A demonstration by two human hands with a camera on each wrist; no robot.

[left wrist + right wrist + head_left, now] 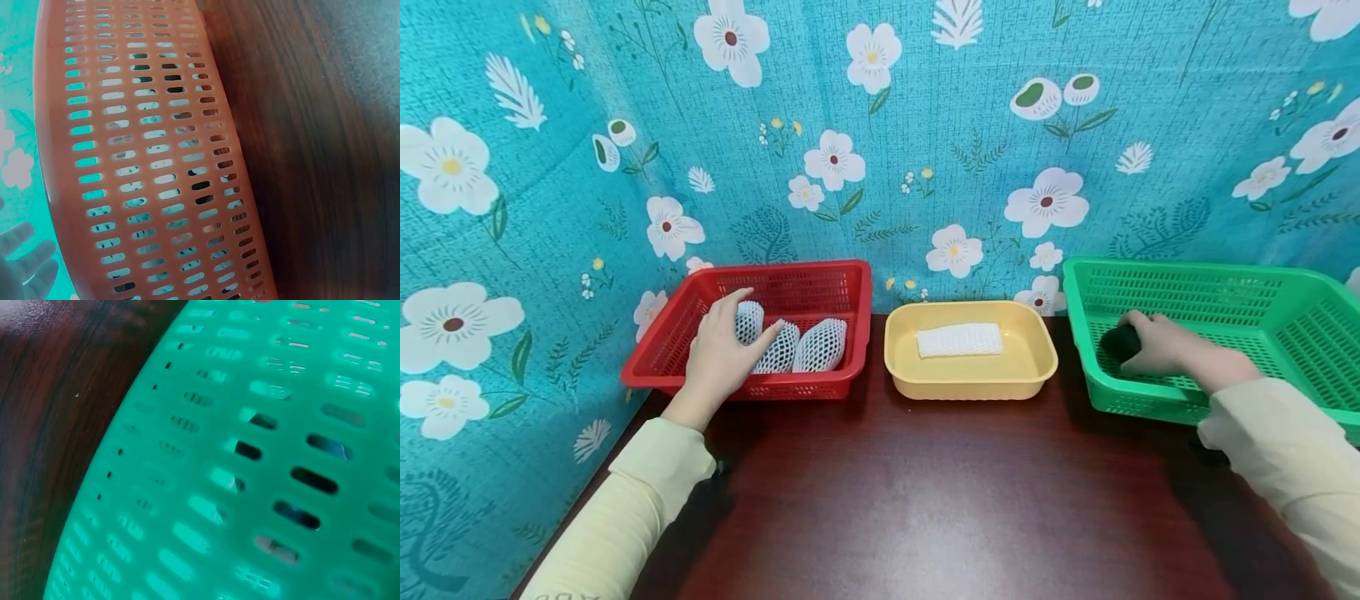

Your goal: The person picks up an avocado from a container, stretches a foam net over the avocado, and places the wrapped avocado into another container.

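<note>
My left hand (721, 350) hovers over the left part of the red basket (859, 333), thumb and fingers spread apart. Beside it in the basket lie three rounded things in white foam nets, one of them a netted piece (820, 345) at the right. The thumb overlaps the middle one in the head view. Inside the green basket (1078, 333), my right hand (1161, 343) grips a dark, rounded object (1121, 342) near the left wall; its kind cannot be made out. Both wrist views mostly show the slotted basket walls, with a few left fingers (28, 265) at the edge.
Between the baskets stands a yellow tray (898, 375) with a flat white foam net sleeve (959, 340) lying in it. All three containers stand on a dark wooden table (910, 492). A blue flowered cloth (910, 108) hangs behind and along the left side.
</note>
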